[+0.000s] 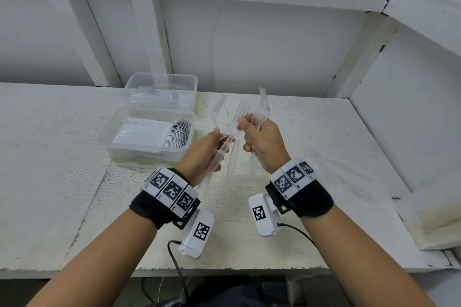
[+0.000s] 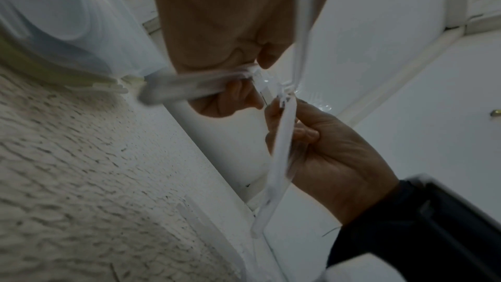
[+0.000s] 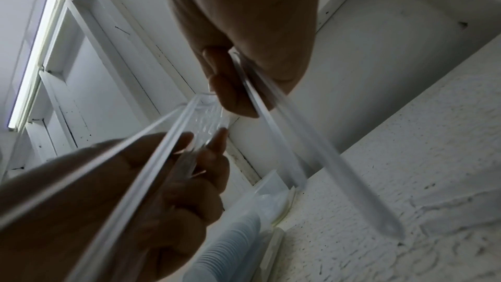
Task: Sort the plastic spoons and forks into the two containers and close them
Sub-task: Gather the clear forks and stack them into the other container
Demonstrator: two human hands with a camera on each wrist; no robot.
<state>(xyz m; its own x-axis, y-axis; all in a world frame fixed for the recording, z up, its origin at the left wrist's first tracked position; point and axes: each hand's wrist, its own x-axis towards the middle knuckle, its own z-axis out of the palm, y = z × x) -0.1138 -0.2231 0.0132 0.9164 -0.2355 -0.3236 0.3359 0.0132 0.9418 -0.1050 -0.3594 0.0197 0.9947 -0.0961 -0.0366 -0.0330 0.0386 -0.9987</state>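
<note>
Both hands are raised over the white table (image 1: 74,182), close together. My left hand (image 1: 219,137) grips a bunch of clear plastic cutlery (image 1: 217,157), handles pointing down toward the wrist; in the left wrist view the left hand (image 2: 244,85) pinches the blurred bunch of clear plastic cutlery (image 2: 184,87). My right hand (image 1: 247,127) holds clear forks (image 1: 264,107), tines up; in the right wrist view their handles (image 3: 311,158) run down from the fingers (image 3: 230,93). The near container (image 1: 117,132) holds a nested row of white spoons (image 1: 177,134). The far container (image 1: 132,87) holds clear pieces I cannot identify.
Both containers stand open at the left of the table, with a pale green edge (image 1: 124,159) under the near one. Faint clear pieces (image 1: 324,159) lie on the table right of my right hand. A white wall with beams (image 1: 149,32) rises behind; a side wall (image 1: 411,132) closes the right.
</note>
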